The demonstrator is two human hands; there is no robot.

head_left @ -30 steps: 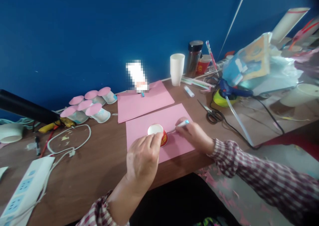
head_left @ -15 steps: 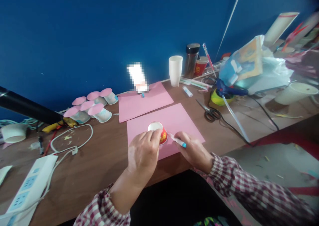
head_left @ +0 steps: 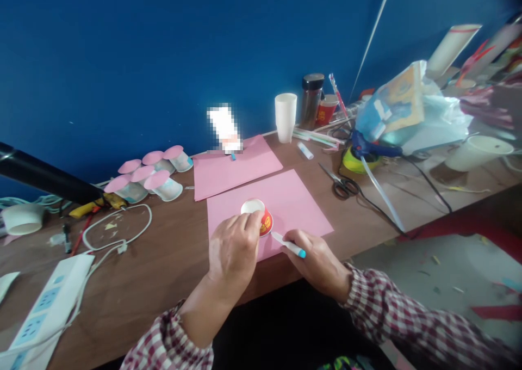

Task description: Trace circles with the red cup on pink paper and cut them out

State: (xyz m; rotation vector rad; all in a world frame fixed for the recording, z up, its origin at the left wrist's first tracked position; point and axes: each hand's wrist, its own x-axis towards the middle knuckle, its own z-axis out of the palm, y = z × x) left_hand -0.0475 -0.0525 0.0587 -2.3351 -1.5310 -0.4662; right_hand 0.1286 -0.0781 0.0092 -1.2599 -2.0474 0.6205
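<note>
My left hand [head_left: 233,250] presses down on a small red paper cup [head_left: 261,218] that stands upside down, white base up, on a pink paper sheet [head_left: 293,201] near the table's front edge. My right hand [head_left: 318,260] grips a white pen with a blue end [head_left: 289,245]; its tip touches the sheet at the cup's lower right rim. A second pink sheet [head_left: 234,166] lies just behind the first.
Several upturned cups with pink tops [head_left: 150,173] lie at the back left. Scissors [head_left: 340,182], a blue glue gun [head_left: 369,149], a stack of white cups [head_left: 285,117] and a dark bottle [head_left: 310,100] stand at the back right. A power strip [head_left: 44,304] and white cable [head_left: 118,228] lie left.
My right hand has swung the pen round the cup, from its right side toward its near side, and drawn back toward me. My left hand has stayed on the cup.
</note>
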